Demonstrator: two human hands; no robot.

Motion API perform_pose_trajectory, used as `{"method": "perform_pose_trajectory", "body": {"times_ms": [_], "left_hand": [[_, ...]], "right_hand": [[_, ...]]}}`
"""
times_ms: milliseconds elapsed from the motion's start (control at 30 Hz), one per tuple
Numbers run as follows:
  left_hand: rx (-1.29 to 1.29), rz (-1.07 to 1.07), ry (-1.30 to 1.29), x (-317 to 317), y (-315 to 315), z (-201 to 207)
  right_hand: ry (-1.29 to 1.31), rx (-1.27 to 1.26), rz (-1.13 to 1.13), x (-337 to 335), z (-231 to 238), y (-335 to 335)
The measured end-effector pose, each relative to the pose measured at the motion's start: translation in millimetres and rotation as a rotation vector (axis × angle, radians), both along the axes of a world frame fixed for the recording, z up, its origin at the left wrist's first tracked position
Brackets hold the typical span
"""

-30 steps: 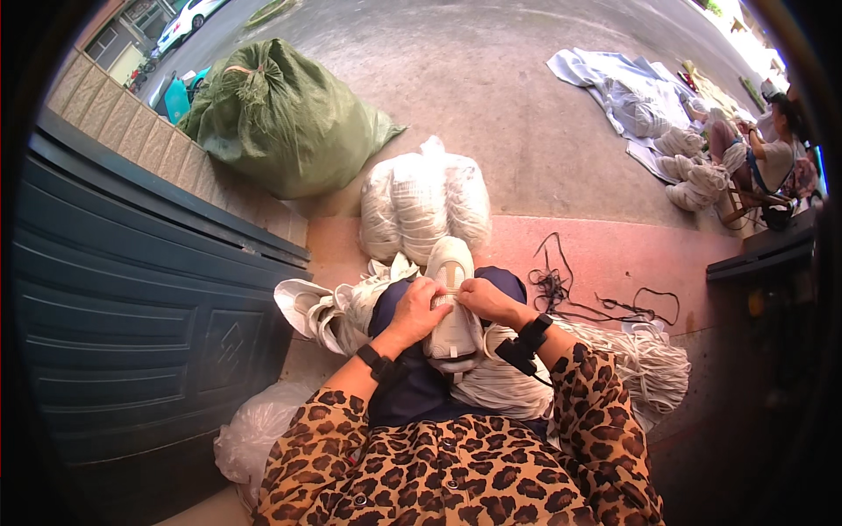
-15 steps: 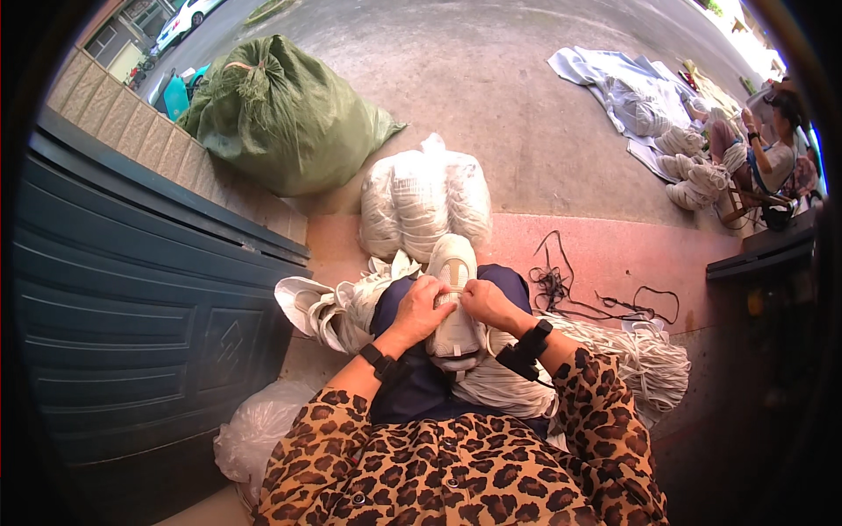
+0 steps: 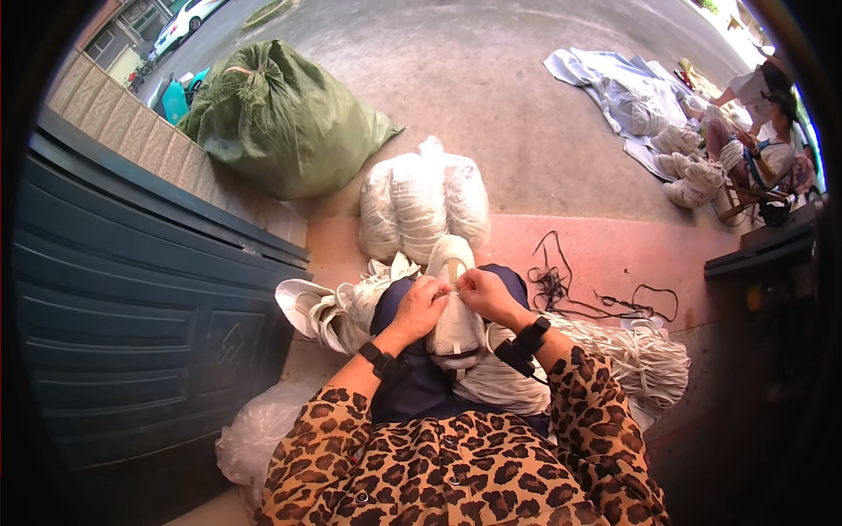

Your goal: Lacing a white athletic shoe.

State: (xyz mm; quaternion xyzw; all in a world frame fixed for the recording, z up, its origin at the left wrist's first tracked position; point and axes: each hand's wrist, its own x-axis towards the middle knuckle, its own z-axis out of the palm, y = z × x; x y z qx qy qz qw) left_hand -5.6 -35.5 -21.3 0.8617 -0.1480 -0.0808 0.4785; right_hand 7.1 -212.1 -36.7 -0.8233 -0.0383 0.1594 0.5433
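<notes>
A pale off-white sneaker upper (image 3: 456, 331) lies lengthwise across my lap, its rounded toe pointing away from me. Over its lacing area my left hand (image 3: 423, 305) is closed in a pinch at the left edge. From the other side my right hand (image 3: 488, 294) pinches too, thumb and forefinger close to the left fingertips. Between the fingertips runs a thin whitish shoelace (image 3: 453, 288), mostly covered by the fingers. By my left knee, a stack of similar uppers (image 3: 338, 309) leans on its side. Long off-white laces (image 3: 636, 359) lie bundled beside my right thigh.
Ahead stands a clear plastic bag of white bundles (image 3: 424, 200), with a big green sack (image 3: 285, 131) behind it. Black cords (image 3: 561, 285) tangle on the floor. A dark blue door (image 3: 132, 324) flanks my left. People (image 3: 767, 158) sit among bundles at far right.
My right hand has lifted slightly and shifted left, closer to my left fingertips. The sneaker upper stays in place. At far right, another person's body has come into view.
</notes>
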Motion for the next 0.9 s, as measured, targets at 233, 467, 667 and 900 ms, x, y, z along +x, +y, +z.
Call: {"method": "perform_pose_trajectory", "body": {"times_ms": [233,467,667,900], "left_hand": [[0.123,-0.115,-0.175,5,3,-6],[0.242,-0.18,0.175,28,-5,7],[0.442,-0.266,0.005,40,-10,2],[0.921,-0.082,-0.569,39,61,9]], "right_hand": [[-0.356,-0.377,0.202,0,-7,18],[-0.346,-0.203,0.081,-10,0,16],[-0.297,-0.213,0.039,-27,2,10],[-0.26,-0.26,0.043,-63,27,-31]]}}
